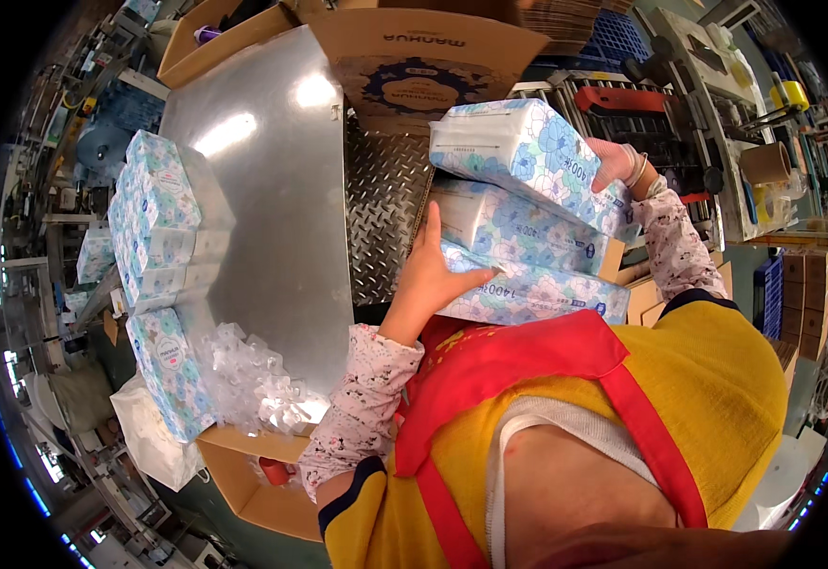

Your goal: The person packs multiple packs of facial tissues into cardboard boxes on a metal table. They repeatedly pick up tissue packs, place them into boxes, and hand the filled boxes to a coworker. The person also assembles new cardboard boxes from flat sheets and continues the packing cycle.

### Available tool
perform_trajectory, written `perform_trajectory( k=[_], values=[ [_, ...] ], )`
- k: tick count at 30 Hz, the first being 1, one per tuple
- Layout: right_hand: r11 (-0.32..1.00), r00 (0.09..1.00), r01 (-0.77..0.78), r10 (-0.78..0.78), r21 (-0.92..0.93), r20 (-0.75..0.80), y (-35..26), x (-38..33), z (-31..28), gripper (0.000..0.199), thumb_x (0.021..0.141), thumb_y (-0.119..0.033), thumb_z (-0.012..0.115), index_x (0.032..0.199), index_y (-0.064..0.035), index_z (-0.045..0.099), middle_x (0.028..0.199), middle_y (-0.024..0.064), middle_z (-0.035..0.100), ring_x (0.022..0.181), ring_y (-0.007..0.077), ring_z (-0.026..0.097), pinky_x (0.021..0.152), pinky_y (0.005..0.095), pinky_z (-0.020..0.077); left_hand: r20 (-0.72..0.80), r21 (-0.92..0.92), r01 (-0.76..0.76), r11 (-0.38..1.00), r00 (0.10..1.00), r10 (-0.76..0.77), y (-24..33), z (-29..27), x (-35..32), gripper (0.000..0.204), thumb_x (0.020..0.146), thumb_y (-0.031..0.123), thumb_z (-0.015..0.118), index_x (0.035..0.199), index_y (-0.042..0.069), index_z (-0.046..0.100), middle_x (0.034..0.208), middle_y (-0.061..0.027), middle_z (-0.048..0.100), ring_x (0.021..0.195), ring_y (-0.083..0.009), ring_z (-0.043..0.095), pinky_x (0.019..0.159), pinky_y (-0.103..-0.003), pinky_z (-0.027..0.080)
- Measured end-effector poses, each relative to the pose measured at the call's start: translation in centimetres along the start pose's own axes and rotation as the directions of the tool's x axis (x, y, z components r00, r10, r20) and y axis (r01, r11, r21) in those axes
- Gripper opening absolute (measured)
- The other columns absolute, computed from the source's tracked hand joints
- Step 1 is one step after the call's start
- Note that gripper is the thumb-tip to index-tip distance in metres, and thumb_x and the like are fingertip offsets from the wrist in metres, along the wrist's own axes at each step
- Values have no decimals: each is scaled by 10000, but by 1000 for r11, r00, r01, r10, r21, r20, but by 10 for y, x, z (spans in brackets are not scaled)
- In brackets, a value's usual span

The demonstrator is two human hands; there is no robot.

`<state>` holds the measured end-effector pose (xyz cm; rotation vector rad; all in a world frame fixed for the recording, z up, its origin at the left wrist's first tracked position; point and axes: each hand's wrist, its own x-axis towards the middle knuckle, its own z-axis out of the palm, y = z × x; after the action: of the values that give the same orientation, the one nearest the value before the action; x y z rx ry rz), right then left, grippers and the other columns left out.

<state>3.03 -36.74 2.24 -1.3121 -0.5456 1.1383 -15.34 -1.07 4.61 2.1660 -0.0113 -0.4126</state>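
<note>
Right now, three box-shaped packs sit together in front of you, between your two hands and close against your red apron (518, 365). Each is wrapped in film printed with flowers in pale blue, aqua, lilac and white, with dark blue lettering and a small dark blue emblem along the side. The top pack (518, 147) lies at a slant, its white left end catching the light. Under it, the middle pack (527, 228) shows a similar white end, and the near pack (542, 294) turns a long printed side up toward you.

Your right hand (613, 169) has the top pack by its right end, fingers bent in against the film. Your left hand (437, 270) is spread wide — thumb across the near pack, forefinger raised along the left end of the middle one — and you cannot tell from this view whether those fingers grip or only press.

Beyond the packs stands a printed cardboard flap (423, 57). To your left, past a strip of ridged metal plate (385, 204), the shiny metal table (286, 190) carries more flowered packs (158, 213) and, at its near end, a heap of clear plastic pieces (248, 379).
</note>
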Motion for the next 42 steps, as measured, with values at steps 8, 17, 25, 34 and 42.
perform_trajectory(
  k=[8,17,25,34,42],
  values=[
    [988,994,-64,50,-139,-100,-9,-5,9,767,612,-159,786,1295,38,499,1167,97,620,1045,183,566,933,301,440,3,91,89,992,996,-89,-17,-5,0,844,688,237,770,1378,-26,360,1320,-258,482,1202,-370,496,994,-377,407],
    [881,939,-252,122,-400,-322,-18,15,28,768,606,-255,712,1274,65,510,1153,151,618,1018,228,582,929,297,441,-137,300,179,937,980,-143,-5,11,-13,815,728,171,744,1399,-11,319,1310,-249,477,1159,-376,525,944,-399,438],
    [515,695,-606,-28,-606,-718,-14,85,38,616,749,-486,532,1166,-41,614,1036,229,652,959,352,630,852,394,495,-77,632,-295,717,896,437,51,15,30,1044,618,249,839,1446,26,244,1463,-285,219,1351,-493,197,1060,-600,223],
    [97,762,-647,112,-756,-638,-15,48,137,1203,539,-608,794,1446,-70,215,1489,202,221,1370,437,209,967,620,295,430,762,-485,429,874,225,28,-24,112,1448,307,539,882,1496,149,154,1535,-244,57,1408,-469,24,978,-762,113],
    [243,729,-667,410,-705,-548,35,58,116,1325,487,-525,867,1469,-58,112,1535,225,82,1364,542,112,958,619,370,426,833,-375,407,904,-39,-21,16,144,1509,304,538,904,1507,181,66,1550,-211,-27,1411,-454,-35,998,-744,134]
  ],
)
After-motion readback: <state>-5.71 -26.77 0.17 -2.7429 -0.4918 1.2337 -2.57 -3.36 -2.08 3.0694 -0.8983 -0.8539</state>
